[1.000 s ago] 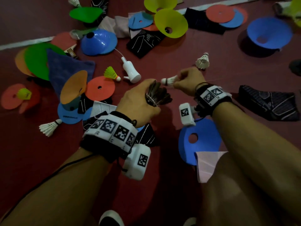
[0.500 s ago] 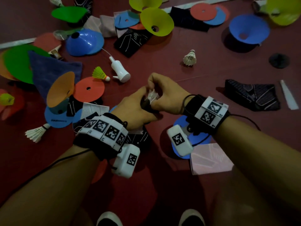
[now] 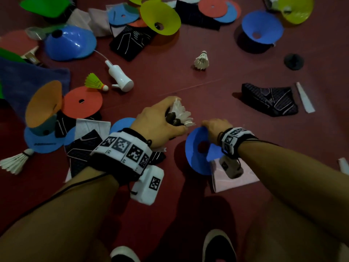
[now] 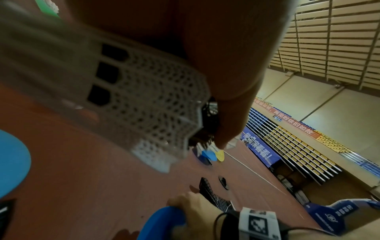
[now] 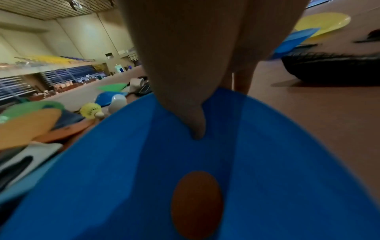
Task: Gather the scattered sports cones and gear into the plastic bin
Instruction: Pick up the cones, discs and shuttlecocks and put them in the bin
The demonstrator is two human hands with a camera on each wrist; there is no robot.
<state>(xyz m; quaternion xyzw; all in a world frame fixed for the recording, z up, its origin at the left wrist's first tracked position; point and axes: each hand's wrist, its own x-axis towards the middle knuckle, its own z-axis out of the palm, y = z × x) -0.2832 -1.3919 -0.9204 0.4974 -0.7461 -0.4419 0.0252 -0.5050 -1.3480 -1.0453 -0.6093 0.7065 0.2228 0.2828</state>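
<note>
My left hand [image 3: 166, 120] grips a bunch of shuttlecocks [image 3: 182, 113], white feathers on top of darker ones; in the left wrist view a white mesh skirt [image 4: 144, 97] fills the frame under the fingers. Just to its right, my right hand [image 3: 208, 125] pinches the far edge of a flat blue disc cone [image 3: 194, 150] and tilts that edge off the red floor. The right wrist view shows the thumb [image 5: 195, 126] pressed on the blue disc [image 5: 277, 162] above its centre hole. No plastic bin is in view.
Loose on the floor are a white shuttlecock [image 3: 201, 60], a yellow shuttlecock [image 3: 95, 84], a white bottle-shaped piece [image 3: 120, 76], a red disc [image 3: 82, 102], a black cloth [image 3: 270, 99] and a pink cloth [image 3: 236, 176]. Blue and yellow cones [image 3: 262, 27] crowd the far side. My shoes [image 3: 219, 244] are below.
My right hand put the white shuttlecock into the left hand's bunch, then dropped to the blue disc and took hold of its edge. The left hand kept its grip.
</note>
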